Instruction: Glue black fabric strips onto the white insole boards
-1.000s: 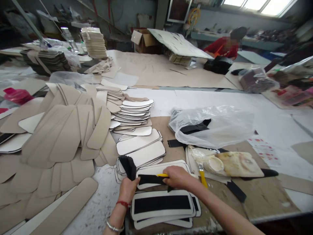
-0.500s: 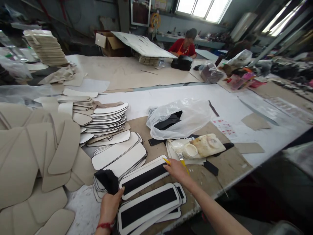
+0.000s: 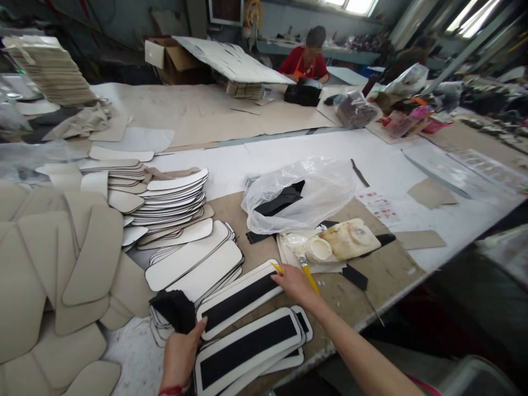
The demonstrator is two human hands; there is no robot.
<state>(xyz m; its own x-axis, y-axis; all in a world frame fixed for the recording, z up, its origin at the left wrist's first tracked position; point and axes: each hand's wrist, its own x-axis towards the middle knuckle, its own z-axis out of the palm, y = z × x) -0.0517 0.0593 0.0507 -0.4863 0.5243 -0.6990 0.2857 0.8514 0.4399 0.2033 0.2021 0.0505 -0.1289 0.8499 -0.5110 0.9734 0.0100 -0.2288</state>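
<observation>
My left hand (image 3: 180,352), a red band at its wrist, lies at the near end of a long white panel (image 3: 226,289) with rounded corners. Its thumb touches the panel's left end, while its other fingers are mostly hidden by a crumpled bunch of black fabric (image 3: 174,309) that they seem to grip. On the panel runs a black strip (image 3: 243,297). My right hand (image 3: 295,283) is closed around a small yellow pointed tool (image 3: 276,268), over the strip's far end. Nearer me lie overlapping panels (image 3: 284,361) bearing black strips.
White panels (image 3: 193,256) are stacked behind, with beige pieces (image 3: 28,264) at left. A clear plastic bag (image 3: 322,190) holds black pieces. A yellow-handled brush (image 3: 308,275) rests by a glue-stained container (image 3: 350,242). A person in red (image 3: 305,63) sits across the tables.
The view has tipped slightly down and shifted, so everything sits a little differently in the picture. Both hands keep nearly the same places on the panel.
</observation>
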